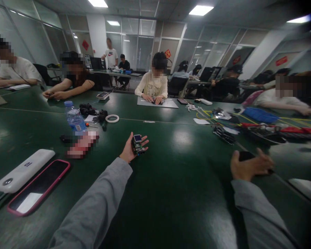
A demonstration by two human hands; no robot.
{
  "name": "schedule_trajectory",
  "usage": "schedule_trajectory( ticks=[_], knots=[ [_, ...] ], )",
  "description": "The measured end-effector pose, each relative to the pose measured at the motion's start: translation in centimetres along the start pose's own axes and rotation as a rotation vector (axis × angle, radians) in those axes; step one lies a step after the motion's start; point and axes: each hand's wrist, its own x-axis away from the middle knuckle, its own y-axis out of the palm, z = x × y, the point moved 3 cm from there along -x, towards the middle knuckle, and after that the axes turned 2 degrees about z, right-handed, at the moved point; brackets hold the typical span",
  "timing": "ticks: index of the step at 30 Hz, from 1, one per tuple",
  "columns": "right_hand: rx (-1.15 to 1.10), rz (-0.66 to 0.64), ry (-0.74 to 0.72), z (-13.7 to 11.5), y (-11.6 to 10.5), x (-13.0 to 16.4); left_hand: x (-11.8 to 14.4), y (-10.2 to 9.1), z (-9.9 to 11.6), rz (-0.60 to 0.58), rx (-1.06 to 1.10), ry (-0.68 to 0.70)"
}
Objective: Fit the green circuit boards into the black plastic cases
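My left hand [129, 150] is held palm up above the green table [171, 193]. In it rests a small circuit board [138, 148] with a little square screen [137, 138] at its upper end, the fingers spread behind it. To the right, my right hand [250, 166] reaches low over the table, slightly blurred, thumb and fingers apart. A flat black object [246, 156] lies just behind it, between thumb and fingers. Whether the hand touches this object cannot be made out. A thin cable [287, 183] runs away from beneath the fingers.
At left are a white power bank [26, 169], a red-rimmed phone [40, 186], water bottles [76, 121] and a tape roll [112, 118]. Black cables [224, 135], a blue pouch [260, 114] and a white object [305, 188] lie right. Several people sit around the table.
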Motion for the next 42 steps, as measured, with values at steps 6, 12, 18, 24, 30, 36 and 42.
schedule_trajectory(
  ticks=[6,12,18,24,30,36,42],
  knots=[
    [-0.407,-0.400,-0.479,-19.0,-0.5,11.5,-0.1,-0.1,0.0,-0.028,0.008,0.002],
    [-0.782,-0.753,-0.758,-32.0,-3.9,20.8,-0.6,-0.6,0.0,-0.063,0.045,-0.030],
    [-0.783,-0.767,-0.629,-32.9,-1.5,20.1,-0.3,-0.5,0.1,-0.049,0.065,0.004],
    [-0.872,-0.776,-0.336,-30.4,1.7,18.7,0.3,0.7,0.6,-0.169,0.113,0.016],
    [-0.978,-0.846,-0.164,-29.6,3.4,18.4,1.0,1.9,0.7,-0.183,0.125,0.031],
    [-0.975,-0.867,0.175,-27.9,5.0,17.4,1.6,3.0,0.2,-0.212,0.044,-0.007],
    [-1.202,-1.160,0.526,-25.0,5.4,15.2,1.1,2.0,-0.1,-0.197,-0.077,-0.062]
  ],
)
